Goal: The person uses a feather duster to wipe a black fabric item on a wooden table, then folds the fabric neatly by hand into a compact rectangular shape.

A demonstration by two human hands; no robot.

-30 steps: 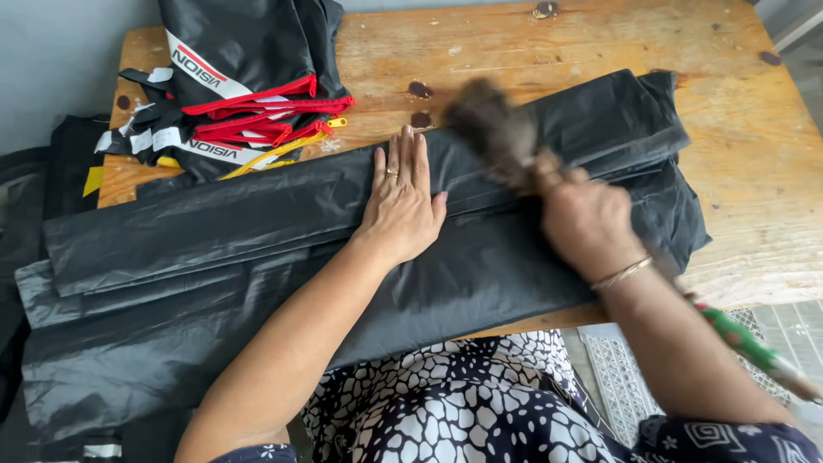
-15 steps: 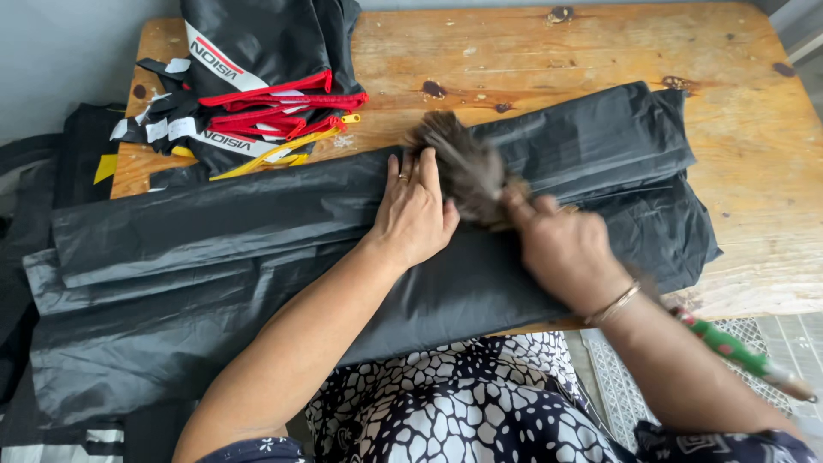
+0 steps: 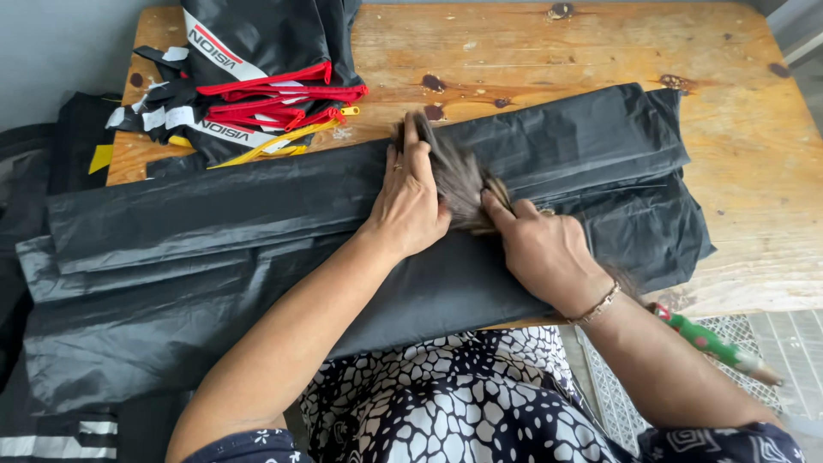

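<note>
Head view: left hand (image 3: 411, 201) lay flat, fingers extended, pressing folded black fabric (image 3: 257, 249) across wooden bench (image 3: 754, 146). Right hand (image 3: 544, 249), grip closed around bristly brush (image 3: 459, 176), bristles touching fabric just beside left hand; green handle (image 3: 716, 343) trailed past wrist. Pile of black gear with red and yellow straps (image 3: 257, 94) sat at far left corner. Judgement: keep palm firm so layers stayed aligned; stroke along fold, away from pinning hand.

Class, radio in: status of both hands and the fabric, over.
Left hand flat on the folded black fabric. Right hand grips a small brush, bristles on fabric. Other fabric pile stacked behind, apart.
</note>
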